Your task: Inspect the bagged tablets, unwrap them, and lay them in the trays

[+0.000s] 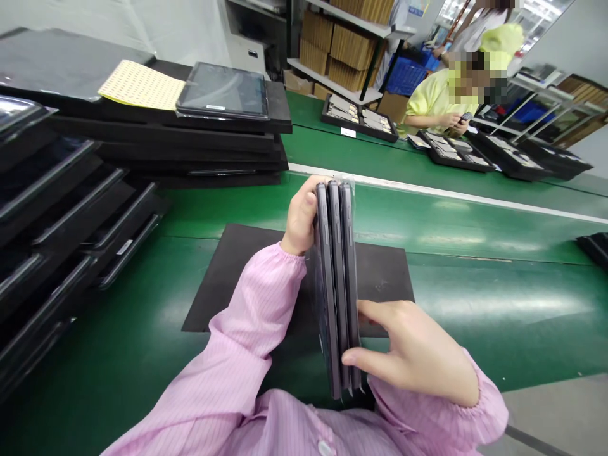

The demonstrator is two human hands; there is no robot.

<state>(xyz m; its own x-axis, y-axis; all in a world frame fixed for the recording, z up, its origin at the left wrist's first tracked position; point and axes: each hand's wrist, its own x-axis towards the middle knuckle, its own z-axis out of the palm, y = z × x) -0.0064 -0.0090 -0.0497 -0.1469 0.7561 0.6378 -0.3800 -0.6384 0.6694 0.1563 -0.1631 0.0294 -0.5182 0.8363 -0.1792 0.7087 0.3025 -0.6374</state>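
Note:
Three dark tablets [338, 285] stand on edge, pressed face to face, with clear film sticking out at their ends. My left hand [301, 216] is closed round their far end, its thumb on the left face. At the near end, my right hand [415, 348] has its thumb on the tablets' edges and its forefinger along the right face; the other fingers are partly hidden. Beneath the tablets lies a black foam sheet [387, 272] on the green bench [475, 297].
Black trays [61, 237] holding tablets are stacked at the left. Behind, a foam stack [213, 149] carries a flat tablet [225, 92] and a yellow label sheet [140, 85]. Across the bench, a co-worker in yellow [434, 95] handles a small item beside trays of parts [358, 117].

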